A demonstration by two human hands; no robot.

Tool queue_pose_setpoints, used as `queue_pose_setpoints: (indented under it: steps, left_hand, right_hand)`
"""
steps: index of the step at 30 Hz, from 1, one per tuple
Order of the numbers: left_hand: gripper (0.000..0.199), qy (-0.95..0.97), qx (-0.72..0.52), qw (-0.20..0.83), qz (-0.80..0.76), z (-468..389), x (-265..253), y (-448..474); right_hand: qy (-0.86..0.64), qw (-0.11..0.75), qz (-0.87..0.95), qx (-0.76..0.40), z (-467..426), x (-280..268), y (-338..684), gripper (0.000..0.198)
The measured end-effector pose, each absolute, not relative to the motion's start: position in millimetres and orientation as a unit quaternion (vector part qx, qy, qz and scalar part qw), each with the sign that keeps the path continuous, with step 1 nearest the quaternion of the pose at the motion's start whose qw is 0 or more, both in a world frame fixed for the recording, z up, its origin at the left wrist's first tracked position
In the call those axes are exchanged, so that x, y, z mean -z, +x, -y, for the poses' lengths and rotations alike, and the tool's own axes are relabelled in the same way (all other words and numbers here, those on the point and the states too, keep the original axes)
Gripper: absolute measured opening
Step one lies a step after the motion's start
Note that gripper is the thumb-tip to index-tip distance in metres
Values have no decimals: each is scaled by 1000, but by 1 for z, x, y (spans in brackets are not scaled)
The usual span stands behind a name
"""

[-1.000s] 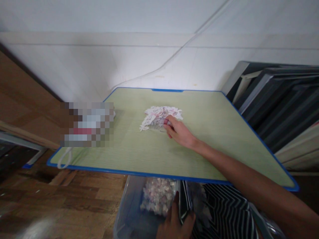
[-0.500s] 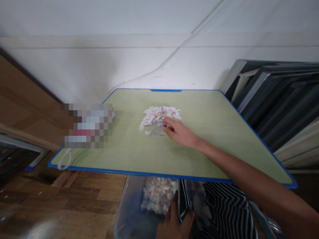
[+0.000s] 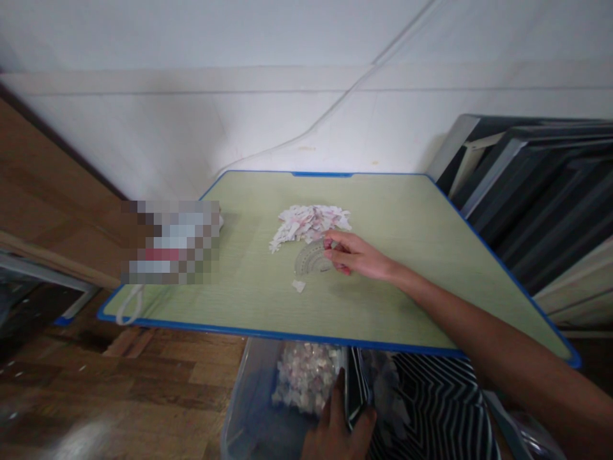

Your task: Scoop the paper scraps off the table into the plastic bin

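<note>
My right hand (image 3: 357, 255) is closed on one end of a clear semicircular protractor (image 3: 309, 259), which is held low over the green tabletop (image 3: 230, 268). Just beyond it lies a heap of small white and pink paper pieces (image 3: 311, 220). One loose paper piece (image 3: 298, 285) sits on the near side of the protractor. Below the table's front edge, my left hand (image 3: 335, 431) grips the side of a clear plastic bin (image 3: 234, 396), fingers and thumb on either side of its wall beside black-and-white striped cloth (image 3: 431, 390). Inside the bin are many small whitish pieces (image 3: 306, 377).
A pixelated item with a white strap (image 3: 129, 305) rests on the table's left side. Dark flat panels (image 3: 541, 172) lean against the wall at right. A cardboard box (image 3: 57, 185) stands at left. A cable (image 3: 325, 115) runs along the wall.
My right hand has drawn the protractor a little toward me and to the right, away from the heap. A single paper piece now lies apart in front. My left hand stays put.
</note>
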State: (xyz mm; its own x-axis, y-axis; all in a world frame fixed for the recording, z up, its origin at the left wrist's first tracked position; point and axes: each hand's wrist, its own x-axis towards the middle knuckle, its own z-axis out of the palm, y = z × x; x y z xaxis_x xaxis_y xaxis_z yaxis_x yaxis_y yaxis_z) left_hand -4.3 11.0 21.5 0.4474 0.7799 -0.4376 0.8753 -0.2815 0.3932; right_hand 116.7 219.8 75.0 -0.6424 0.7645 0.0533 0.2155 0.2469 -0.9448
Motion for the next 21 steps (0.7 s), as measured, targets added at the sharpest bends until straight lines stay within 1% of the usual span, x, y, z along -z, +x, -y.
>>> queue_pose_setpoints:
  steps: [7, 9, 12, 14, 16, 18, 21]
  left_hand:
    - [37, 795, 94, 307, -515, -10, -18, -5]
    - [35, 799, 82, 303, -513, -10, -17, -5]
    - [33, 803, 67, 298, -512, -9, -16, -6]
    - [34, 803, 67, 297, -513, -9, -14, -6]
    - [33, 804, 65, 295, -512, -9, -13, -7]
    - [32, 806, 63, 292, -512, -9, -13, -7]
    - [34, 809, 66, 278, -514, -9, -15, -6]
  right_hand:
    - [-330, 234, 794, -453, -216, -77, 116, 8]
    - [-339, 238, 821, -394, -215, -79, 115, 9]
    - [-360, 230, 864, -268, -213, -85, 117, 8]
    - [-370, 196, 889, -185, -212, -92, 121, 9]
    - [-376, 157, 905, -126, -209, -99, 125, 11]
    - [-371, 136, 911, -115, -208, -104, 128, 12]
    - [-373, 134, 910, -118, -207, -108, 131, 10]
